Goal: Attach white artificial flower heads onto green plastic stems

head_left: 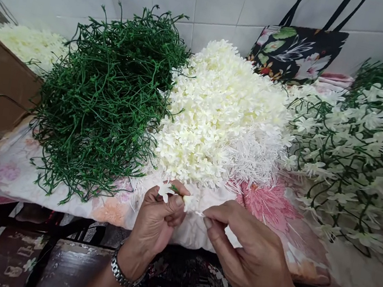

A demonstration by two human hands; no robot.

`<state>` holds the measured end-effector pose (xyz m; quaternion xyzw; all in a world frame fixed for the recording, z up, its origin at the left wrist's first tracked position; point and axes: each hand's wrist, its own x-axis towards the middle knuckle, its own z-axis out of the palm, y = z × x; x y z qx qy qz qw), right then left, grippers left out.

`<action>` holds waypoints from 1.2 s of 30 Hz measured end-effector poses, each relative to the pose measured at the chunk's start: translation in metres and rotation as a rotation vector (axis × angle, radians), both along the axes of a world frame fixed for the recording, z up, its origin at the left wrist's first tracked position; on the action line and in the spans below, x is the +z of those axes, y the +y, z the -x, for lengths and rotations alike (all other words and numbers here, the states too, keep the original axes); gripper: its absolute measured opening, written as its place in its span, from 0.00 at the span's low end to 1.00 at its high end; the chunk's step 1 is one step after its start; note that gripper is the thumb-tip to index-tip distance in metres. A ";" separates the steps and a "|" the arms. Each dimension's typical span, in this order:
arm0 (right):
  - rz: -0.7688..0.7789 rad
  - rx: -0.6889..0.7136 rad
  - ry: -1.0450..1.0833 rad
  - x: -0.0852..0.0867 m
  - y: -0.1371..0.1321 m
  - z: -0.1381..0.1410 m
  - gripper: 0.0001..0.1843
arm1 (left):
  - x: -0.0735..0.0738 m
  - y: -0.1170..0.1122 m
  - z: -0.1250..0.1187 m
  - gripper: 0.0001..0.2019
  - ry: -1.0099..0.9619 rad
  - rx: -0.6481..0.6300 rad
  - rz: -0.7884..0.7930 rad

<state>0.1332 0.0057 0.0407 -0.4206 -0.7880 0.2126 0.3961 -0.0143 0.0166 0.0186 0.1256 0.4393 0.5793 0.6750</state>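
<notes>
L hand (159,222): grip narrow, thumb & fingers closed round a thin green plastic flower stem (174,188). One white fabric-like flower w/ pointed, spread petals (165,191) shows at the fingers, facing up; a small cream blossom (187,203) pokes out past the thumb tip, on the side toward the R hand (250,253). Its petals are a bit blurred, so exact shape n/a.

R grip also narrow: thumb & index pinch a tiny white piece (199,213), just beside the cream blossom; can't tell if the two touch. Piece looks slim & pale, details too small to read.

Both hands are above the near edge of a pale, floral-print cloth w/ pink & orange blooms (111,211) covering the tabletop. Behind the L hand, to its left: big tangled pile of dark-green plastic stems (107,94). Mid: heap of loose cream-white petal blossoms (215,113), w/ a smaller mound of thin white spiky filaments (258,155) against its front R side. Far R: green-stemmed sprays w/ white flowers on (366,159), filaments sticking out of some.
</notes>
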 end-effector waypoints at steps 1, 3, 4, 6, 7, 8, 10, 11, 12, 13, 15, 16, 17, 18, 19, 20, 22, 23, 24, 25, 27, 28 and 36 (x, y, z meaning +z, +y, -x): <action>-0.009 -0.003 0.015 0.001 0.000 0.003 0.07 | -0.001 -0.001 -0.001 0.12 -0.039 -0.011 0.018; -0.017 -0.018 0.035 0.001 0.000 0.007 0.07 | -0.003 -0.003 -0.002 0.13 -0.088 -0.038 0.034; -0.023 -0.025 0.037 0.001 0.000 0.008 0.07 | -0.004 -0.004 -0.003 0.12 -0.104 -0.054 0.037; -0.042 -0.036 0.018 0.000 0.000 0.010 0.07 | -0.005 -0.006 -0.003 0.12 -0.130 -0.084 0.047; -0.054 -0.043 0.000 0.000 0.000 0.011 0.08 | -0.005 -0.007 -0.003 0.13 -0.140 -0.095 0.054; -0.062 -0.048 -0.021 0.000 0.000 0.012 0.08 | -0.004 -0.007 -0.004 0.13 -0.144 -0.099 0.060; -0.062 -0.044 -0.053 -0.001 -0.001 0.012 0.09 | -0.004 -0.009 -0.005 0.15 -0.119 -0.080 0.071; -0.056 -0.040 -0.062 -0.001 -0.001 0.012 0.10 | -0.004 -0.009 -0.006 0.15 -0.089 -0.059 0.071; -0.048 -0.036 -0.065 -0.002 -0.001 0.012 0.10 | -0.004 -0.010 -0.006 0.15 -0.051 -0.036 0.061; -0.042 -0.036 -0.063 -0.002 -0.001 0.012 0.10 | -0.005 -0.010 -0.007 0.15 -0.005 -0.019 0.040; -0.045 -0.045 -0.051 -0.003 -0.002 0.011 0.09 | -0.009 -0.012 -0.007 0.13 0.088 -0.013 -0.036; -0.049 -0.049 -0.045 -0.003 -0.002 0.010 0.09 | -0.012 -0.012 -0.007 0.12 0.134 -0.022 -0.083; -0.052 -0.047 -0.041 -0.003 -0.002 0.009 0.09 | -0.014 -0.013 -0.006 0.10 0.176 -0.033 -0.128; -0.053 -0.042 -0.041 -0.004 -0.002 0.009 0.09 | -0.017 -0.014 -0.006 0.09 0.214 -0.041 -0.167; -0.049 -0.033 -0.043 -0.004 -0.002 0.008 0.09 | -0.019 -0.015 -0.005 0.08 0.244 -0.047 -0.198; -0.043 -0.022 -0.047 -0.005 -0.002 0.007 0.09 | -0.020 -0.015 -0.004 0.08 0.267 -0.052 -0.223; -0.031 0.006 -0.047 -0.006 -0.001 0.006 0.09 | -0.021 -0.016 -0.003 0.07 0.282 -0.066 -0.263; -0.025 0.018 -0.040 -0.007 -0.001 0.005 0.09 | -0.021 -0.016 -0.003 0.06 0.278 -0.077 -0.270; -0.019 0.027 -0.031 -0.008 -0.001 0.005 0.08 | -0.021 -0.016 -0.003 0.06 0.276 -0.086 -0.269; -0.015 0.032 -0.021 -0.008 0.000 0.004 0.08 | -0.020 -0.016 -0.003 0.06 0.278 -0.090 -0.263; -0.013 0.027 -0.005 -0.010 0.000 0.004 0.07 | -0.020 -0.016 -0.004 0.06 0.301 -0.090 -0.259; -0.017 0.020 0.000 -0.010 0.000 0.004 0.07 | -0.021 -0.016 -0.004 0.06 0.319 -0.090 -0.269; -0.057 -0.008 -0.056 -0.011 -0.001 0.007 0.07 | -0.024 -0.018 0.001 0.03 0.494 -0.102 -0.516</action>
